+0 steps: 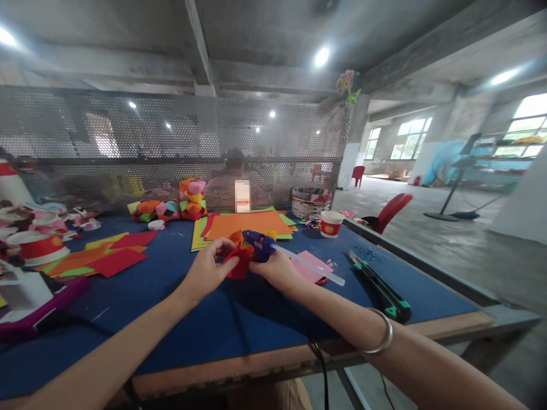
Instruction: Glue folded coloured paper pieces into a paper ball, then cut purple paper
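Note:
My left hand (212,267) pinches a red and orange folded paper piece (240,263) above the blue table. In my right hand (276,270) is a dark blue hot glue gun (259,244), with a long clear glue stick (310,265) poking out of its back towards the right. The gun's front end is at the paper piece; whether it touches cannot be made out. Part of the paper is hidden behind my fingers. Just beyond my hands lies a stack of coloured paper (252,224), orange on top.
Loose coloured sheets (117,257) and a paper cup (40,249) are at left. A green and black utility knife (380,285), a pink sheet (311,265), a small red cup (331,224) and a woven basket (311,201) are at right. Folded paper balls (193,199) stand behind, near a mesh screen (162,142).

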The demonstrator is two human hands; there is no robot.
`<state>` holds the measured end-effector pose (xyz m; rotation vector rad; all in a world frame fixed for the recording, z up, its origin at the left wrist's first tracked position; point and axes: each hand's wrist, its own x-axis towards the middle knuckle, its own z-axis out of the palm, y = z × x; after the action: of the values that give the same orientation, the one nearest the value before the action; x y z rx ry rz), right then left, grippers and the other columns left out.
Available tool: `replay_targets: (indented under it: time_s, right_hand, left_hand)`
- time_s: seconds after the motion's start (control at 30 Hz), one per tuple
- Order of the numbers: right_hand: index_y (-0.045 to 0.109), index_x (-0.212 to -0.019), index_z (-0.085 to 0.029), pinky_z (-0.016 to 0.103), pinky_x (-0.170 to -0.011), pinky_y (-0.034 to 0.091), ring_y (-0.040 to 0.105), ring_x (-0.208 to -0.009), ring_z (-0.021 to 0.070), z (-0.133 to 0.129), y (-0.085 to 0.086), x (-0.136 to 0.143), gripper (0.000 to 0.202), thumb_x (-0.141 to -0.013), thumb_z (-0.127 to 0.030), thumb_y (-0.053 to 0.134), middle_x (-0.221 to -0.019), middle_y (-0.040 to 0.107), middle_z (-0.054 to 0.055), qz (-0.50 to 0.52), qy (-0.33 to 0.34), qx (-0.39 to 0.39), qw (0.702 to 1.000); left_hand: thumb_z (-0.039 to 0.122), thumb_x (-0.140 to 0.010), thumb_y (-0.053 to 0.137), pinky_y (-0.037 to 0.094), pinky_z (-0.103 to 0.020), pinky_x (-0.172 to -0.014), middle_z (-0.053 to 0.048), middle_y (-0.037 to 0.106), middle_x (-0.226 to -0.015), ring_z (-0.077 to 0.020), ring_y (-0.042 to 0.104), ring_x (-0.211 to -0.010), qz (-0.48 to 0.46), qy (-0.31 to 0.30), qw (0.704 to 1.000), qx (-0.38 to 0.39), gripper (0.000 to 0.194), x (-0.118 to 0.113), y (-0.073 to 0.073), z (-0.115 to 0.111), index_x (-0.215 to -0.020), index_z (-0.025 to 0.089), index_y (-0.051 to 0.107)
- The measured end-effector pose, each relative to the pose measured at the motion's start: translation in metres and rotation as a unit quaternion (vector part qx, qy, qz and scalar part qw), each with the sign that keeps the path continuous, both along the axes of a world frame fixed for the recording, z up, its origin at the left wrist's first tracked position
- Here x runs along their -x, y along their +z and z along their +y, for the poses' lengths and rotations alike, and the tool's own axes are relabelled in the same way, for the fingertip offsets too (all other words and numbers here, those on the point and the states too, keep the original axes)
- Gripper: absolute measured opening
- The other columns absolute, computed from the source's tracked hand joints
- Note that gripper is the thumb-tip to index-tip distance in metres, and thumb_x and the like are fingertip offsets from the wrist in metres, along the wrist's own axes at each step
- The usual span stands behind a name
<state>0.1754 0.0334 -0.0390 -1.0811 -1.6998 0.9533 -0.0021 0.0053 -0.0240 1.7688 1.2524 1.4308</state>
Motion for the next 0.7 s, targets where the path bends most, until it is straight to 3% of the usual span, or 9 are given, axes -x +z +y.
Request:
replay_targets:
  time_s: [0.13, 0.3, 0.47, 0.7]
  right_hand:
    - [0.069, -0.088, -0.023, 0.031, -0.065, 0.048, 0.061, -0.07, 0.019, 0.002, 0.003, -0.001, 0.021, -0.068, -0.019, 0.067, -0.071, 0.067, -0.002, -0.003, -0.054, -0.061, 0.997]
    - [0.064, -0.083, -0.023, 0.033, -0.073, 0.052, 0.066, -0.077, 0.021, -0.003, 0.005, 0.0, 0.013, -0.07, -0.019, 0.067, -0.082, 0.073, 0.003, 0.025, -0.057, -0.076, 0.995]
    - [0.066, -0.085, -0.022, 0.034, -0.073, 0.052, 0.066, -0.077, 0.0211, -0.008, 0.008, 0.0, 0.013, -0.076, -0.029, 0.072, -0.082, 0.073, 0.004, 0.016, -0.028, -0.082, 0.996]
    - [0.075, -0.09, -0.021, 0.033, -0.073, 0.054, 0.07, -0.083, 0.0241, -0.01, 0.009, -0.002, 0.024, -0.089, -0.042, 0.065, -0.082, 0.074, 0.006, -0.021, -0.046, -0.106, 0.993]
  left_hand:
    - [0.032, -0.066, 0.071, 0.056, -0.035, -0.08, -0.009, 0.078, -0.104, -0.0279, 0.072, -0.097, 0.044, -0.008, 0.999, 0.007, 0.034, 0.001, -0.004, -0.002, -0.099, 0.021, 0.073]
    - [0.036, -0.07, 0.068, 0.056, -0.035, -0.078, -0.007, 0.079, -0.085, -0.0271, 0.072, -0.084, 0.073, -0.041, 0.996, 0.011, 0.023, -0.002, 0.0, -0.005, -0.085, 0.021, 0.077]
    - [0.04, -0.057, 0.079, 0.055, -0.032, -0.073, -0.003, 0.075, -0.069, -0.0236, 0.069, -0.072, -0.044, -0.052, 0.994, 0.088, 0.022, -0.003, 0.007, -0.004, -0.067, 0.022, 0.074]
    - [0.044, -0.049, 0.086, 0.049, -0.029, -0.067, -0.005, 0.076, -0.069, -0.019, 0.065, -0.066, -0.156, 0.03, 0.98, 0.12, 0.038, 0.011, 0.001, 0.008, -0.072, 0.016, 0.076]
